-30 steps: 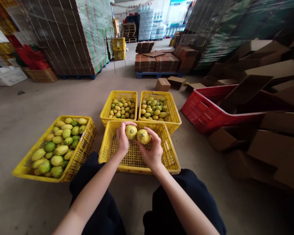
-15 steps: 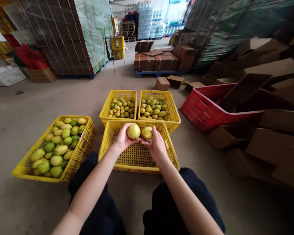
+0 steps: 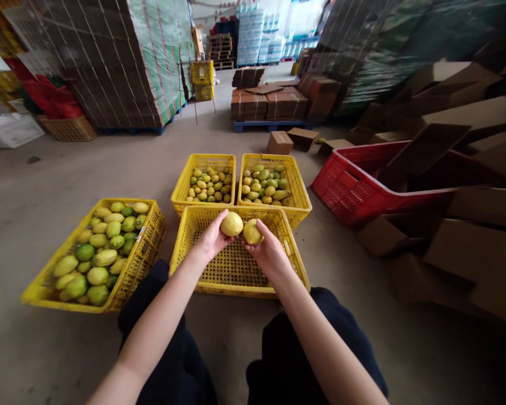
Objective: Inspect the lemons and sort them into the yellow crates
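My left hand (image 3: 213,239) is closed around a yellow lemon (image 3: 231,224), thumb along its upper left side. A second lemon (image 3: 252,232) sits in my right hand (image 3: 269,247), with the thumb over its right side. Both lemons are held close together, above the near yellow crate (image 3: 240,291), whose perforated bottom shows below my hands. At the left, a tilted yellow crate (image 3: 139,264) is full of yellow and green lemons (image 3: 105,257).
Beyond the near crate stand two yellow crates (image 3: 177,194) (image 3: 300,197) of smaller-looking yellow and green fruit. To the right lie a red crate (image 3: 341,197) and a heap of cardboard boxes (image 3: 472,247). Flattened cartons (image 3: 270,107) are stacked on a blue pallet further back.
The lemon in my right hand has turned and come slightly nearer to the left one. My left hand has lifted its lemon a little. The crates stand as before.
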Motion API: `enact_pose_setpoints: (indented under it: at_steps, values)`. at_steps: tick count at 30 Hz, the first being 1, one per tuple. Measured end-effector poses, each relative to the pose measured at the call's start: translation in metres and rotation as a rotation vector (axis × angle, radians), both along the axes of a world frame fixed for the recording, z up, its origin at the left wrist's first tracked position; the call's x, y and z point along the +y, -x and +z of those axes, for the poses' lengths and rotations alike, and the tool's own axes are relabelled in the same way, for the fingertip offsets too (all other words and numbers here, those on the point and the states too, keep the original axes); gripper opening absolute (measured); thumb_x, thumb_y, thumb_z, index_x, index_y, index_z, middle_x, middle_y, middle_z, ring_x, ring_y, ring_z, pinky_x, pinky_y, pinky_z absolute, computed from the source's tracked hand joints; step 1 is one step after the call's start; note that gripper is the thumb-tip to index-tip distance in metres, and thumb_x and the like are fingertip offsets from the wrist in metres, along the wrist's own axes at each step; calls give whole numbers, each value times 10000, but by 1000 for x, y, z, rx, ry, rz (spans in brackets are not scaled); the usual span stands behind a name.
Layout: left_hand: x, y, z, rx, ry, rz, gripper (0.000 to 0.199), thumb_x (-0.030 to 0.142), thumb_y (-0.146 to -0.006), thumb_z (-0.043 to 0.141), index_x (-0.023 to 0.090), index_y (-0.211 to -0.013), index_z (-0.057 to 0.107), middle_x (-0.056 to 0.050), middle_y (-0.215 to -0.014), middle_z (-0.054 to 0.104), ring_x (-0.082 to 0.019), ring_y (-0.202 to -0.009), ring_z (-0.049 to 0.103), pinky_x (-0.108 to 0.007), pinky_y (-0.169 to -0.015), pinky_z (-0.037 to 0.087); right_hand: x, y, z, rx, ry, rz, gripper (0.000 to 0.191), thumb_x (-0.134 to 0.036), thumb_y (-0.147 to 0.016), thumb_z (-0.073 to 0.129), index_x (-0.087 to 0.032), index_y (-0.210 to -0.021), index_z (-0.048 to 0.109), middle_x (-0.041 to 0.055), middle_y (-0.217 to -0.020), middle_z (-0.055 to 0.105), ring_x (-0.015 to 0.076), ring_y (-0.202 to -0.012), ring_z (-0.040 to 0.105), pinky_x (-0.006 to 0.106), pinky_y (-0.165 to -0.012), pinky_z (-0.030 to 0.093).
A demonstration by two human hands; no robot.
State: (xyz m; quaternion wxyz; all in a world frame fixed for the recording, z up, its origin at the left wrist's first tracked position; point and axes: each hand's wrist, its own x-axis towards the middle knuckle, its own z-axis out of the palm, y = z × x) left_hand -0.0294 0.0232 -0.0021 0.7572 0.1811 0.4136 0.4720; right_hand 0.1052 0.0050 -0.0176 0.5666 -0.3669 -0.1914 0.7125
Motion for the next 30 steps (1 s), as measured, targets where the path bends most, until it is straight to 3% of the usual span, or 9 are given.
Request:
enact_pose_setpoints:
  at_steps: [3,7,12,15,21,25,28,30]
  values:
    - [-1,0,0,-41,-99,62,127,253,-823,658,134,-864,674,-63,-827,719,-134,-690,658,-208,-586,518,0,-1,-1,-14,-56,-44,313,-396,-642,822,-219,-800,617,-39,-732,686,109,-550,608,190,-402,464]
    - [-2,-1,4,-108,-142,176,155,210,-737,733,147,-871,685,-43,-885,725,-127,-738,662,-228,-697,524,2,-1,-2,-59,-142,-76,292,-395,-664,802,-242,-847,635,-58,-707,656,110,-539,586,197,-401,444]
    - [-5,-1,10,-211,108,186,212,338,-856,554,148,-783,615,-47,-687,641,-154,-614,629,-281,-597,539,5,-1,0,-11,23,11,297,-476,-776,676,-183,-800,640,-2,-610,667,110,-428,556,197,-356,391]
    - [-6,-1,6,-263,203,258,203,323,-855,478,156,-802,581,-74,-700,620,-183,-642,636,-289,-563,545,5,0,4,36,138,25,312,-450,-845,608,-160,-733,639,22,-575,670,113,-427,573,200,-377,425]
    - [0,-5,-6,-298,246,398,105,259,-876,526,158,-869,552,-50,-720,617,-181,-672,644,-297,-590,582,5,2,7,61,229,-64,264,-314,-909,553,-160,-712,636,17,-575,680,123,-468,609,220,-438,502]
    - [1,-9,-7,-445,272,364,262,325,-955,445,120,-899,599,-63,-719,643,-164,-655,652,-281,-588,593,7,2,3,41,263,-60,343,-375,-936,494,-162,-700,623,30,-535,662,132,-415,579,232,-398,474]
    - [-1,-12,-6,-401,255,313,331,352,-969,409,114,-897,628,-69,-721,651,-168,-645,655,-288,-560,589,7,1,-1,67,282,-33,366,-415,-947,449,-173,-730,617,35,-546,667,136,-398,572,233,-382,453]
    - [-2,-12,-5,-319,226,327,269,349,-929,505,122,-869,635,-56,-707,638,-154,-620,640,-270,-549,579,6,1,-2,78,270,-35,334,-403,-938,457,-180,-740,608,30,-567,672,139,-412,581,229,-377,441]
